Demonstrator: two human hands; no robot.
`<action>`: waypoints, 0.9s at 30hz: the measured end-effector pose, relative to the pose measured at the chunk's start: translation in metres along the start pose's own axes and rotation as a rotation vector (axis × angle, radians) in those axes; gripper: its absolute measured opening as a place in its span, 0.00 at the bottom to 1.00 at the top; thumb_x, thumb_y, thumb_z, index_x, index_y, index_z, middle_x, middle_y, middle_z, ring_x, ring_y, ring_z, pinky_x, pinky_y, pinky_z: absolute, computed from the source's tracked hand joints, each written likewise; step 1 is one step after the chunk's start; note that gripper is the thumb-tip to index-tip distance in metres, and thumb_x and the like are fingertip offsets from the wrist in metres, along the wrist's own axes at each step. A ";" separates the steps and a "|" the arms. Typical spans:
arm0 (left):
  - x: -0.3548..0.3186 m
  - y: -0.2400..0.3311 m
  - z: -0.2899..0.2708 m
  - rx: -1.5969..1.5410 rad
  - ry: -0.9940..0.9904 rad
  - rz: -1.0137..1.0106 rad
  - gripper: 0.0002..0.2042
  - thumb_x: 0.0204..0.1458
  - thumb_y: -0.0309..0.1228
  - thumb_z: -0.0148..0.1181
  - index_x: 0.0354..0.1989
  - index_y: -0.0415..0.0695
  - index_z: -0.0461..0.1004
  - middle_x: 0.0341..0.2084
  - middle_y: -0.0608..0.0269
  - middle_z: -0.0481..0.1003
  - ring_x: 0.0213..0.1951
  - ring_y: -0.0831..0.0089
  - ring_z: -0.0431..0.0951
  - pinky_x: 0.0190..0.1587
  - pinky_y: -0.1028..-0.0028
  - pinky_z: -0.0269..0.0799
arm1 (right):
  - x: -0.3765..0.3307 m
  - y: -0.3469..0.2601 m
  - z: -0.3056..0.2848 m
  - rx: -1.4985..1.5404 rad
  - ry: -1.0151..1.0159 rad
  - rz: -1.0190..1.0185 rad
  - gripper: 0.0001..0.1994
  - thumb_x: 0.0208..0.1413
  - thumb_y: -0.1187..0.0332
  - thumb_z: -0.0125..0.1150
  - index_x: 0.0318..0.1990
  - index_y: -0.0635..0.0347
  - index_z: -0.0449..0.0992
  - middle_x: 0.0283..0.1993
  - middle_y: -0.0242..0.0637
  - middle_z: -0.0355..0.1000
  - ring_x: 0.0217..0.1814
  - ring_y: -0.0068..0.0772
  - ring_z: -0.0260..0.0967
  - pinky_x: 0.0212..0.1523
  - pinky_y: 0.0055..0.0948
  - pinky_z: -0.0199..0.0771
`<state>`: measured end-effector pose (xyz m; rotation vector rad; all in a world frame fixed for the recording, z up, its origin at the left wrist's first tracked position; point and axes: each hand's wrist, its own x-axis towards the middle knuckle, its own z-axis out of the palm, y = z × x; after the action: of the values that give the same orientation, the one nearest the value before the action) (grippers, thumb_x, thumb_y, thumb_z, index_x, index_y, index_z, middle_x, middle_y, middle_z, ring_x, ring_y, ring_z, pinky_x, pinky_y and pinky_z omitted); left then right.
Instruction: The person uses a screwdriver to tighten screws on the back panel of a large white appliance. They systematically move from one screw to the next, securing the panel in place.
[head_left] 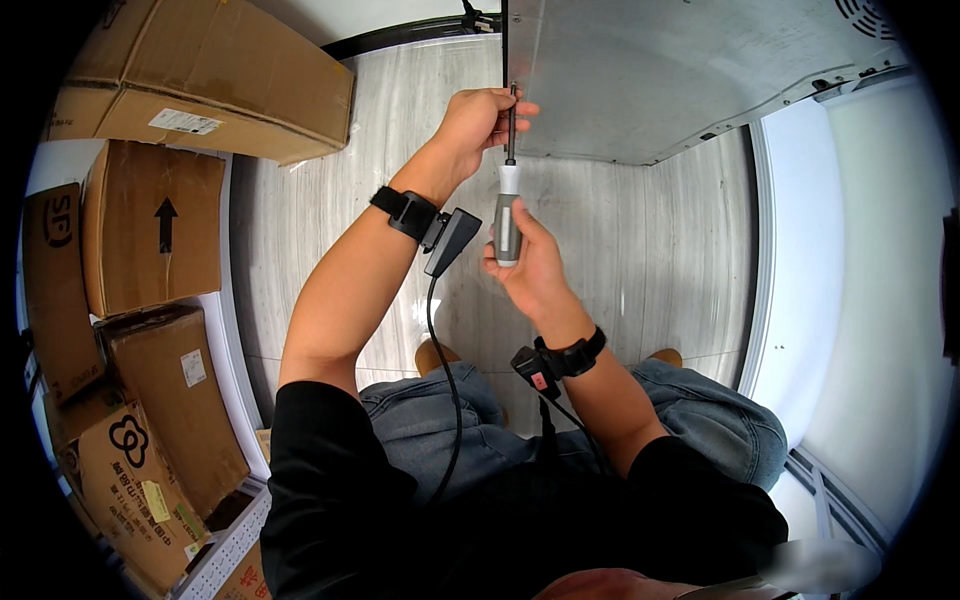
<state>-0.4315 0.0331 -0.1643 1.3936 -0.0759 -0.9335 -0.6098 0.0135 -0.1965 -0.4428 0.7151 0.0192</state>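
Note:
A screwdriver (508, 215) with a grey and white handle and a dark shaft points away from me, its tip at the left edge of a metal cabinet panel (640, 75). My right hand (535, 262) is closed round the handle, thumb along its side. Farther up, my left hand (485, 118) pinches the shaft close to the tip, with some fingers reaching behind it to the panel's edge. Whether a screw sits at the tip is too small to make out. Black straps with small devices and cables are on both wrists.
Cardboard boxes (165, 225) stand stacked along the left, with a large carton (230, 75) at the far left. A white wall panel (800, 250) runs down the right. Grey wood-look floor (640, 260) lies below my hands. A cable (460, 400) hangs from my left wrist.

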 end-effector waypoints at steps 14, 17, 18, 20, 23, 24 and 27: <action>0.000 0.000 0.001 0.008 0.014 -0.016 0.11 0.58 0.28 0.43 0.44 0.40 0.71 0.36 0.61 0.78 0.32 0.79 0.75 0.33 0.79 0.67 | -0.006 -0.008 0.007 0.066 -0.030 0.042 0.18 0.63 0.51 0.45 0.37 0.59 0.67 0.26 0.32 0.61 0.29 0.30 0.64 0.31 0.30 0.64; 0.000 0.000 0.002 -0.005 0.014 -0.009 0.11 0.57 0.29 0.45 0.43 0.39 0.71 0.35 0.60 0.79 0.32 0.78 0.76 0.31 0.79 0.67 | -0.005 -0.006 0.003 0.073 -0.063 0.023 0.19 0.63 0.51 0.42 0.39 0.59 0.67 0.30 0.33 0.63 0.30 0.30 0.63 0.31 0.29 0.63; 0.000 0.000 0.002 -0.005 0.014 -0.010 0.11 0.57 0.29 0.46 0.43 0.39 0.71 0.35 0.60 0.79 0.32 0.78 0.76 0.31 0.79 0.67 | -0.002 -0.005 0.000 0.071 -0.065 0.008 0.20 0.63 0.50 0.40 0.41 0.60 0.68 0.32 0.34 0.64 0.31 0.30 0.62 0.31 0.29 0.63; 0.001 0.000 0.002 0.000 0.013 -0.008 0.11 0.57 0.29 0.46 0.42 0.40 0.71 0.35 0.60 0.79 0.31 0.78 0.76 0.31 0.79 0.67 | 0.001 -0.003 -0.005 0.064 -0.049 0.011 0.20 0.64 0.51 0.40 0.41 0.60 0.68 0.31 0.34 0.65 0.31 0.30 0.62 0.31 0.29 0.63; 0.000 0.002 0.001 0.001 0.025 -0.023 0.10 0.57 0.30 0.46 0.41 0.40 0.72 0.34 0.60 0.79 0.31 0.78 0.76 0.31 0.79 0.67 | -0.001 -0.005 -0.002 0.066 -0.081 0.034 0.19 0.63 0.51 0.41 0.40 0.58 0.68 0.31 0.35 0.65 0.30 0.30 0.62 0.30 0.28 0.62; -0.001 0.003 0.002 0.001 0.030 -0.030 0.10 0.57 0.30 0.46 0.41 0.41 0.72 0.34 0.60 0.79 0.30 0.78 0.76 0.31 0.79 0.67 | -0.003 -0.006 -0.001 0.069 -0.102 0.044 0.18 0.63 0.51 0.42 0.40 0.57 0.68 0.30 0.35 0.66 0.29 0.30 0.62 0.29 0.27 0.61; 0.001 0.003 0.000 -0.009 0.030 -0.040 0.10 0.57 0.31 0.45 0.40 0.42 0.72 0.33 0.60 0.79 0.29 0.78 0.76 0.30 0.79 0.68 | -0.002 -0.009 -0.004 0.049 -0.105 0.076 0.17 0.61 0.52 0.48 0.32 0.56 0.67 0.28 0.33 0.66 0.27 0.29 0.64 0.28 0.29 0.62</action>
<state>-0.4289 0.0323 -0.1624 1.4052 -0.0214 -0.9443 -0.6124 0.0035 -0.1943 -0.3650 0.6273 0.0952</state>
